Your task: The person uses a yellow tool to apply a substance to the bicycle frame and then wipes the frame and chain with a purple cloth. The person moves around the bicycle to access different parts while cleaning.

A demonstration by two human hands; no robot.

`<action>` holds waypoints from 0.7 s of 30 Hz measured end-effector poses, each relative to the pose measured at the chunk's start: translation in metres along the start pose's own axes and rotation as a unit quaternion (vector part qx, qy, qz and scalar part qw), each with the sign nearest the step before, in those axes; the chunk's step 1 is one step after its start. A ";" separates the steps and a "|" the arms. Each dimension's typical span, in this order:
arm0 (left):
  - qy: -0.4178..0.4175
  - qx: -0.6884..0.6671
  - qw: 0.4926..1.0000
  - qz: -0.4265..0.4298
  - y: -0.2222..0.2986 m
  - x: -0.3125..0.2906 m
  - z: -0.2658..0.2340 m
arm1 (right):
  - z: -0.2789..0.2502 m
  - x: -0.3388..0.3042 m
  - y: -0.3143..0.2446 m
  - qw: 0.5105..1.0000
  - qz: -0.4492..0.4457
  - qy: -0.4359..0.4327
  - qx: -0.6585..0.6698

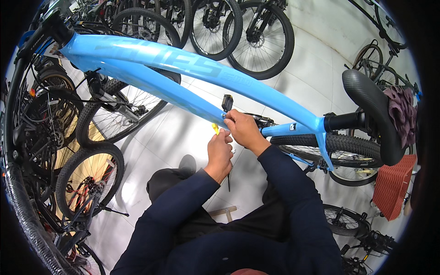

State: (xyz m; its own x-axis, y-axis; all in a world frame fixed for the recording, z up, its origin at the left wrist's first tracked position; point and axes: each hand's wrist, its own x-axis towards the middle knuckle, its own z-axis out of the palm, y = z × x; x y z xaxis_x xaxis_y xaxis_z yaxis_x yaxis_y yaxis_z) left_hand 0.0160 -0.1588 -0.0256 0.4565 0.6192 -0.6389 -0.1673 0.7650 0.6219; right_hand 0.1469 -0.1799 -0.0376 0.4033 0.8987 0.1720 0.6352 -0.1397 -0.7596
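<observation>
If the left hand (pixel 220 155) loosens its pinch on the small yellow piece (pixel 215 129), that piece could drop onto the white floor tiles (pixel 183 133); any hard edge on it could scratch the blue down tube (pixel 174 92) running from upper left to the centre of the frame. The black pedal (pixel 227 102) just above the right hand (pixel 247 131) could knock its knuckles should the crank turn. The left forearm rises from the lower left, fingers curled, thumb and forefinger pinching; the right hand lies back upward, fingertips bunched at the tube's lower end, their grip impossible to tell
</observation>
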 end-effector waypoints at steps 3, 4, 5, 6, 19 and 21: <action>0.000 -0.018 1.000 0.001 -0.002 0.005 0.007 | 0.004 0.001 0.003 1.000 -0.001 0.019 0.005; -0.004 -0.017 1.000 0.006 -0.003 0.006 0.008 | 0.004 0.001 0.004 1.000 0.005 0.025 0.004; -0.005 -0.016 1.000 0.008 -0.003 0.006 0.010 | 0.004 0.001 0.004 0.999 0.004 0.032 0.007; -0.007 -0.014 1.000 0.011 -0.003 0.007 0.011 | 0.003 0.002 0.005 0.999 0.002 0.039 0.010; -0.023 0.015 1.000 0.012 0.004 -0.001 0.010 | -0.002 0.005 0.002 0.995 -0.078 0.053 -0.029; -0.019 0.020 0.999 0.018 0.005 -0.002 0.010 | -0.001 0.006 0.003 0.994 -0.089 0.054 -0.031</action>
State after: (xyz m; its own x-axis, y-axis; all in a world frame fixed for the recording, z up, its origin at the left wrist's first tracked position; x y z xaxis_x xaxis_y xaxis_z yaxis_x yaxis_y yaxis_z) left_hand 0.0233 -0.1580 -0.0167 0.4830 0.6386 -0.5991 -0.1486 0.7340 0.6627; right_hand 0.1519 -0.1752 -0.0377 0.3465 0.8624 0.3689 0.7414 -0.0109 -0.6709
